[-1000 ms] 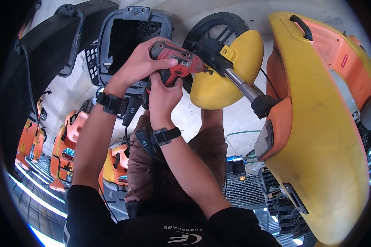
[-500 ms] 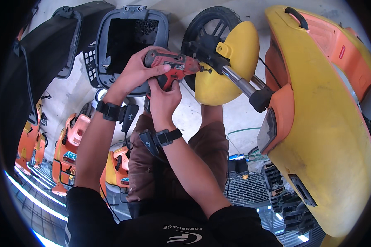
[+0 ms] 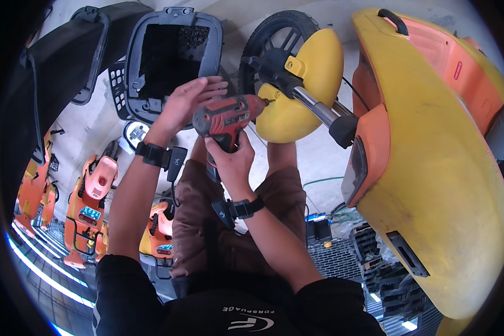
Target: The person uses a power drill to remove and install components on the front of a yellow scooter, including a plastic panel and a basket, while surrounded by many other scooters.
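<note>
My right hand (image 3: pixel 233 159) is wrapped round the handle of a red and black power drill (image 3: pixel 225 116). Its bit points right and ends at or just short of a yellow mudguard (image 3: pixel 290 124), near a small hole; whether they touch I cannot tell. Behind the drill body, my left hand (image 3: pixel 183 106) is open with its fingers stretched out, apparently holding nothing. The mudguard is fixed by a fork with shiny metal tubes (image 3: pixel 321 112), beside a black spoked wheel (image 3: pixel 274 35). Any screw at the bit's tip is too small to make out.
Right of the fork lies a large yellow and orange scooter body (image 3: pixel 425 151). A grey-framed black basket (image 3: pixel 214 45) stands at the far left, beside a long black curved panel (image 3: pixel 56 61). Several orange scooters (image 3: pixel 89 207) stand behind at the lower left.
My left hand has come off the drill and its fingers have straightened. The drill is turned slightly, with its bit now closer to the mudguard. The whole view has shifted slightly.
</note>
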`<action>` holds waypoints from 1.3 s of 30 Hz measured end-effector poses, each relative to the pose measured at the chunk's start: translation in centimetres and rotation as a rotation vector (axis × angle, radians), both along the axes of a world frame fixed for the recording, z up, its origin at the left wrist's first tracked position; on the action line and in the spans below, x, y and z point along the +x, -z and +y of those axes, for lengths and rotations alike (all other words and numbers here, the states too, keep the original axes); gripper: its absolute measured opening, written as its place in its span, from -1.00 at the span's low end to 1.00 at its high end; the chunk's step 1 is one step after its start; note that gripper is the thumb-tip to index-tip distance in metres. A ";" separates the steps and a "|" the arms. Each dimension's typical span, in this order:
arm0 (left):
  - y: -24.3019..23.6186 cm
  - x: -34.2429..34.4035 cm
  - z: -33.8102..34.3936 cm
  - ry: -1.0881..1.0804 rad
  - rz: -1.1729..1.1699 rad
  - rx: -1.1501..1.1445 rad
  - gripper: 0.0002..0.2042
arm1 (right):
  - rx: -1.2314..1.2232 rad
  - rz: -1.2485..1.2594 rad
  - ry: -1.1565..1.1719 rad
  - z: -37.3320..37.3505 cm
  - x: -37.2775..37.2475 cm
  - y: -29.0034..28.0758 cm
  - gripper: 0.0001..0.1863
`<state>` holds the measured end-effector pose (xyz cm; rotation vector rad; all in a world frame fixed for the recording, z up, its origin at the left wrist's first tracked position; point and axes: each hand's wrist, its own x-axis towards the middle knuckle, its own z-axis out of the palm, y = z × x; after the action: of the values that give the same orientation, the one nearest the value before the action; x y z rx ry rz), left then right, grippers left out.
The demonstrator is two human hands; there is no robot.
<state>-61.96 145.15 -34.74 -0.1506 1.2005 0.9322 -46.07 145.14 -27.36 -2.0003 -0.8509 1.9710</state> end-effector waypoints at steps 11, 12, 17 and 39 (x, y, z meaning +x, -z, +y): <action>0.8 6.8 -2.0 0.164 0.065 -0.132 -0.63 | -0.492 0.361 -0.032 1.3 8.5 -3.5 -0.56; 0.8 7.4 -3.0 0.106 0.026 -0.158 -0.64 | -0.516 0.406 -0.060 1.5 9.3 -3.9 -0.53; 2.2 12.8 -5.7 -0.025 -0.055 -0.363 -0.49 | -0.359 0.666 -0.380 0.9 13.6 -4.9 -0.54; 3.5 14.8 -1.9 -0.476 0.336 0.055 -0.51 | -0.279 0.699 -0.260 -7.3 21.9 -8.3 -0.22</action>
<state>-47.13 143.27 -38.22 -0.2496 1.4791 1.4475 -24.22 137.80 -19.02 -1.1661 -0.7016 2.7938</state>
